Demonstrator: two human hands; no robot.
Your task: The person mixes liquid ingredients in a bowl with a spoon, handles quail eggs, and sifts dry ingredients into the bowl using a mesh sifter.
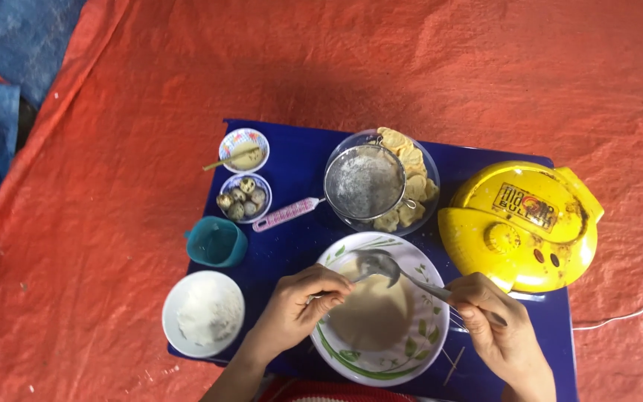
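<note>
Gripping a metal ladle by its handle, right hand closed around it, long axis slanting from bench's near right toward its centre, bowl over batter plate at near edge, left hand pinching plate's rim.

bare forearms, red striped garment

Soft, even daylight, warm from the orange tarp, faint shadows, small glare on the yellow cooker, focus fairly sharp, edges slightly stretched
</note>
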